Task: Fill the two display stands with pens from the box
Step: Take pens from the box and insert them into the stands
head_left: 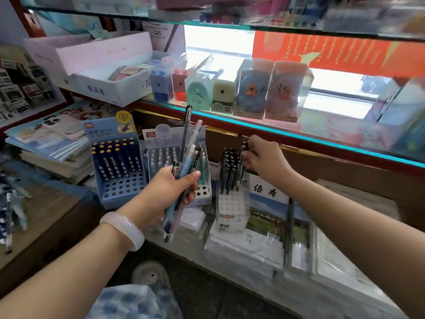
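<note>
My left hand (pixel 174 187) grips a bundle of several pens (pixel 186 162), blue, dark and pale, fanned upward in front of the shelf. My right hand (pixel 262 157) pinches the top of a dark pen (pixel 243 155) standing at the right edge of a white perforated stand (pixel 232 203) that holds several dark pens. A blue display stand (pixel 119 180) at the left holds pens in its back rows, with front holes bare. A grey-blue stand (pixel 161 143) sits behind my left hand, partly hidden by it.
Stacked notebooks (pixel 53 148) lie at the left. Wrapped exercise books (pixel 271 217) sit under the white stand, with one dark pen (pixel 290 229) lying on them. A glass shelf edge (pixel 276 132) with boxed sharpeners runs above. Loose pens (pixel 9 217) lie on a brown surface at far left.
</note>
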Demonstrator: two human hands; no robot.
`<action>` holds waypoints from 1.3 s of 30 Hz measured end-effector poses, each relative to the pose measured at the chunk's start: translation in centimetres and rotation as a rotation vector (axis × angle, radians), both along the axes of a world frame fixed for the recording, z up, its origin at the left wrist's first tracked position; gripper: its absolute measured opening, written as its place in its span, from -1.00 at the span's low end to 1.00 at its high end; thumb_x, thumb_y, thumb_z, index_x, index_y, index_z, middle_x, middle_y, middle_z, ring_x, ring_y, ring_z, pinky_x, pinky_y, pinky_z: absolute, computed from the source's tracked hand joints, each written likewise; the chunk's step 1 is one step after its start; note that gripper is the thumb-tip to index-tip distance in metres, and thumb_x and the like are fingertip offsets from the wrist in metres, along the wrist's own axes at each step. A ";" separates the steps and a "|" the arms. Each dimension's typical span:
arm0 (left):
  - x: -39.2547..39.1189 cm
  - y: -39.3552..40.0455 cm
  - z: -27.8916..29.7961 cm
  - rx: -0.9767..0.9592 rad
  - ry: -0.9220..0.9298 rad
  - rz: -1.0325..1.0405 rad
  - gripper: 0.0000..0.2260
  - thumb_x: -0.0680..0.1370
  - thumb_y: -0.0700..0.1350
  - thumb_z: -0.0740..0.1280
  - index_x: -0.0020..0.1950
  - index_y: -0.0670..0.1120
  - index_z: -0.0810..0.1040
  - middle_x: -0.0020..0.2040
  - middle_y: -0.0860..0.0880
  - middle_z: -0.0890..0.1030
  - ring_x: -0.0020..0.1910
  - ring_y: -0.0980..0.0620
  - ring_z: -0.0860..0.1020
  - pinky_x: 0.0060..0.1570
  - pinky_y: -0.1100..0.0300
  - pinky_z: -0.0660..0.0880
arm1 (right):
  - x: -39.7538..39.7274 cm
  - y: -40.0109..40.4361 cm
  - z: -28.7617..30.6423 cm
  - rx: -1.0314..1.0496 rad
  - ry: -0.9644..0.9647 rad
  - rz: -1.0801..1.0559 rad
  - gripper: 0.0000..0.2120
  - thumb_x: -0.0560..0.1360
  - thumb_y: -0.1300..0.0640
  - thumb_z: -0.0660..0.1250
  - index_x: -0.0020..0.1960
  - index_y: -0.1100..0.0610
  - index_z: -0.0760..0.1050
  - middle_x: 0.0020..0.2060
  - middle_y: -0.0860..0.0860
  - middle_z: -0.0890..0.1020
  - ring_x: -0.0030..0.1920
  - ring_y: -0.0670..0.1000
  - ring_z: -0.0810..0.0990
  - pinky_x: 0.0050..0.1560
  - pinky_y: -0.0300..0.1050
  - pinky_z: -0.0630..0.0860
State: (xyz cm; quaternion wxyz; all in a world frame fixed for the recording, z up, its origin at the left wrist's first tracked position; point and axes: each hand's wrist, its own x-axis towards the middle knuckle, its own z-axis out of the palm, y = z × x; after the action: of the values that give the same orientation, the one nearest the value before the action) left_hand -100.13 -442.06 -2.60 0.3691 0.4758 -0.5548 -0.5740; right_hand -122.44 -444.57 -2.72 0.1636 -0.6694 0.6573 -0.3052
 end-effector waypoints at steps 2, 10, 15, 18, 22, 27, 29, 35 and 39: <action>0.0 0.0 -0.2 0.003 -0.004 0.000 -0.83 0.57 -0.19 0.26 -0.22 -0.19 0.46 -0.46 0.00 0.51 -0.53 0.08 0.46 -0.50 0.28 0.43 | 0.0 0.2 -1.3 0.011 0.003 -0.028 -0.95 0.58 0.17 0.23 -0.03 0.16 0.40 -0.20 0.06 0.61 -0.17 0.02 0.63 -0.12 0.00 0.62; 0.9 -0.1 -0.8 0.005 -0.021 0.013 -0.82 0.56 -0.21 0.25 -0.24 -0.22 0.45 -0.49 0.00 0.50 -0.55 0.10 0.45 -0.52 0.30 0.42 | 0.9 0.1 -4.6 0.123 0.045 -0.038 -0.92 0.59 0.18 0.20 -0.07 0.16 0.35 -0.17 0.12 0.59 -0.15 0.11 0.60 -0.09 0.11 0.59; 1.2 -0.2 -1.0 0.017 -0.008 0.003 -0.85 0.56 -0.20 0.26 -0.20 -0.21 0.46 -0.42 -0.04 0.51 -0.53 0.08 0.45 -0.51 0.29 0.42 | 1.1 0.2 -6.1 0.178 0.033 -0.070 -0.89 0.59 0.20 0.21 -0.11 0.19 0.36 -0.17 0.15 0.59 -0.14 0.14 0.59 -0.07 0.14 0.56; 1.1 -0.1 -1.0 0.015 -0.028 -0.017 -0.85 0.56 -0.20 0.26 -0.19 -0.21 0.46 -0.43 -0.02 0.51 -0.51 0.08 0.46 -0.49 0.28 0.43 | 1.3 -0.1 -6.1 0.181 0.063 -0.088 -0.89 0.59 0.18 0.22 -0.08 0.21 0.39 -0.17 0.14 0.59 -0.15 0.13 0.59 -0.11 0.09 0.56; 1.3 0.2 -0.6 0.002 -0.090 -0.058 -0.84 0.56 -0.19 0.27 -0.20 -0.20 0.45 -0.50 0.00 0.51 -0.53 0.10 0.46 -0.49 0.30 0.41 | 1.4 0.1 -5.0 0.157 0.097 -0.157 -0.78 0.55 0.04 0.29 0.10 0.16 0.42 -0.15 0.02 0.58 -0.17 0.02 0.58 -0.13 -0.07 0.57; 1.4 0.4 -0.4 -0.059 -0.205 -0.076 -0.88 0.55 -0.20 0.29 -0.17 -0.20 0.46 -0.46 0.01 0.52 -0.51 0.10 0.48 -0.48 0.28 0.43 | 3.6 -0.4 0.5 -0.180 0.038 0.010 -0.74 0.57 0.02 0.23 0.14 0.15 0.52 -0.05 0.03 0.65 -0.10 -0.05 0.61 0.00 -0.13 0.56; 1.1 0.7 -0.3 -0.056 -0.208 -0.102 -0.88 0.55 -0.20 0.29 -0.17 -0.19 0.45 -0.44 -0.01 0.51 -0.51 0.10 0.47 -0.48 0.29 0.42 | 5.0 -1.2 3.0 -0.054 -0.294 0.130 -0.76 0.58 0.06 0.22 0.15 0.15 0.53 0.01 0.04 0.65 0.00 -0.05 0.61 0.10 -0.16 0.54; 1.2 1.2 -0.2 -0.050 -0.228 -0.131 -0.86 0.54 -0.16 0.31 -0.16 -0.21 0.46 -0.45 -0.03 0.52 -0.48 0.07 0.48 -0.46 0.27 0.42 | 6.8 -2.6 5.2 0.201 -0.820 0.214 -0.83 0.55 0.17 0.29 0.07 0.23 0.54 -0.09 0.10 0.62 -0.08 -0.03 0.61 0.12 -0.09 0.57; 1.7 1.2 -0.7 -0.024 -0.207 -0.106 -0.85 0.54 -0.16 0.31 -0.20 -0.18 0.44 -0.46 -0.03 0.51 -0.49 0.08 0.47 -0.46 0.26 0.41 | 5.8 -2.9 6.2 0.119 -1.016 0.145 -0.91 0.57 0.20 0.23 -0.01 0.18 0.49 -0.09 0.09 0.63 -0.05 0.01 0.63 0.04 -0.14 0.59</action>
State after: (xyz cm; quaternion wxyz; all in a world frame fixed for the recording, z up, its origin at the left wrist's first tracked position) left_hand -98.39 -440.86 -3.27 0.2845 0.4981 -0.6212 -0.5339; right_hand -116.64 -447.50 3.51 0.5206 -0.4700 0.4631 -0.5418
